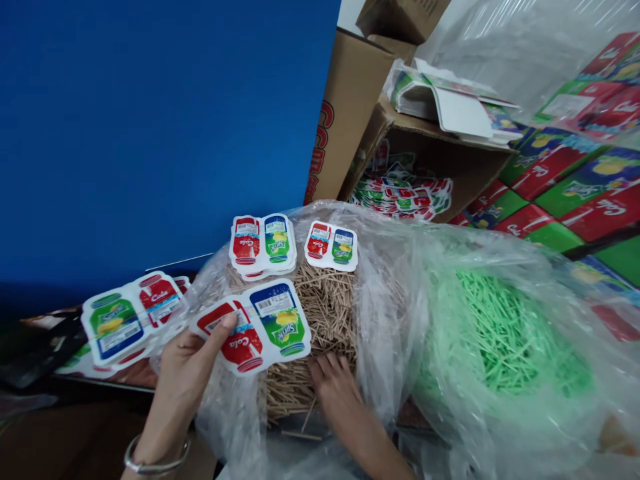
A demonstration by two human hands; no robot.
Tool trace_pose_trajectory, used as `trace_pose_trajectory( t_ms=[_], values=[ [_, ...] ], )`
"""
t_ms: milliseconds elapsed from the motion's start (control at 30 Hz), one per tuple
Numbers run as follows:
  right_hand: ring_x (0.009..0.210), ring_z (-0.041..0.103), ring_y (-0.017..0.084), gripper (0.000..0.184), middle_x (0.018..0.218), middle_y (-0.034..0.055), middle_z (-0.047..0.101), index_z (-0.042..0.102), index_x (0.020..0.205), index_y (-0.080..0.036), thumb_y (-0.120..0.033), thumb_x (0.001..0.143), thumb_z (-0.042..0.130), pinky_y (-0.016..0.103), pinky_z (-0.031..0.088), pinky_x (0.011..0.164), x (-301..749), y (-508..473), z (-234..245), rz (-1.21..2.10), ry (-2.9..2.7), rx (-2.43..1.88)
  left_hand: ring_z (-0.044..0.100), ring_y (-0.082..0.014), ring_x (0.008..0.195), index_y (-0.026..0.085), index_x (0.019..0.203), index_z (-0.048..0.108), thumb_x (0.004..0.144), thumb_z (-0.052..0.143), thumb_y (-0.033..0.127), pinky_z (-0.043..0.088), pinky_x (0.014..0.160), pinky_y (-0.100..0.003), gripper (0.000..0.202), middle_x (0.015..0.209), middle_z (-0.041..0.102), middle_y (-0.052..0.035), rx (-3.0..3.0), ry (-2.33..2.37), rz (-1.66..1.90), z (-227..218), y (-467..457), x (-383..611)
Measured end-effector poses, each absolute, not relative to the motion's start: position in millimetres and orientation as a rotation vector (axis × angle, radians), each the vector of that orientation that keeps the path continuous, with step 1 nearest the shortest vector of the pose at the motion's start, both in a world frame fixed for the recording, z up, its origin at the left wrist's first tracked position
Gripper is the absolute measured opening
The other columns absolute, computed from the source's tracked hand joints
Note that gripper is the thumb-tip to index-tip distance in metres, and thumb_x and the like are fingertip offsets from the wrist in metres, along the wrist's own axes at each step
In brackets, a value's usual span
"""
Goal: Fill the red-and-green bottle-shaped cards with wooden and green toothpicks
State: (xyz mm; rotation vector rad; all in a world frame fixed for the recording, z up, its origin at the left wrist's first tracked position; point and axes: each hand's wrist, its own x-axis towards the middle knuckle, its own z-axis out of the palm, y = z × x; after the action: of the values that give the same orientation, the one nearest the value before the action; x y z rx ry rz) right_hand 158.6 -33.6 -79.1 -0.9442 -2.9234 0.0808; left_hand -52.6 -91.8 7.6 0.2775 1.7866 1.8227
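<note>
My left hand pinches a printed card with a red Cola can and a green Sprite can on it, thumb on top, over a pile of thin tan sticks in a clear plastic bag. My right hand lies on the tan sticks just below the card; its fingers are bent down into the pile, and whether they hold any sticks is hidden. On the sticks farther back rest a small stack of the same cards and a single card.
A second clear bag holds green sticks at the right. More cards lie at the left. An open cardboard box behind holds several cards. Stacked printed cartons fill the right. A blue panel covers the upper left.
</note>
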Motion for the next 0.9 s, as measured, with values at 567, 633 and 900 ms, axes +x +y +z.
trace_pose_trajectory(
  t_ms=[567,633,900],
  values=[
    [0.118,0.052,0.036,0.047,0.121,0.0228,0.06,0.053,0.123,-0.001,0.001,0.077,0.044,0.053,0.045,0.095,173,-32,-135,-0.279,-2.941,-0.605,0.069,-0.0185,0.058,0.021,0.063,0.075,0.05,0.086,0.035,0.059,0.056,-0.022,0.022,0.064,0.076,0.0027,0.251,1.635,1.869,9,-98,-52],
    [0.118,0.052,0.035,0.049,0.119,0.0223,0.061,0.051,0.125,-0.001,0.002,0.076,0.043,0.052,0.044,0.097,175,-32,-138,-0.32,-2.917,-0.626,0.069,-0.0173,0.058,0.022,0.064,0.075,0.047,0.087,0.037,0.059,0.056,-0.02,0.026,0.065,0.076,0.0043,0.18,1.588,1.917,12,-98,-55],
    [0.113,0.056,0.036,0.044,0.116,0.0243,0.062,0.054,0.12,0.002,0.0,0.078,0.042,0.051,0.05,0.09,169,-36,-133,-0.365,-2.857,-0.524,0.069,-0.0141,0.065,0.022,0.066,0.075,0.048,0.087,0.036,0.057,0.063,-0.014,0.025,0.066,0.075,0.0057,0.167,1.583,1.901,11,-103,-55]
  ],
)
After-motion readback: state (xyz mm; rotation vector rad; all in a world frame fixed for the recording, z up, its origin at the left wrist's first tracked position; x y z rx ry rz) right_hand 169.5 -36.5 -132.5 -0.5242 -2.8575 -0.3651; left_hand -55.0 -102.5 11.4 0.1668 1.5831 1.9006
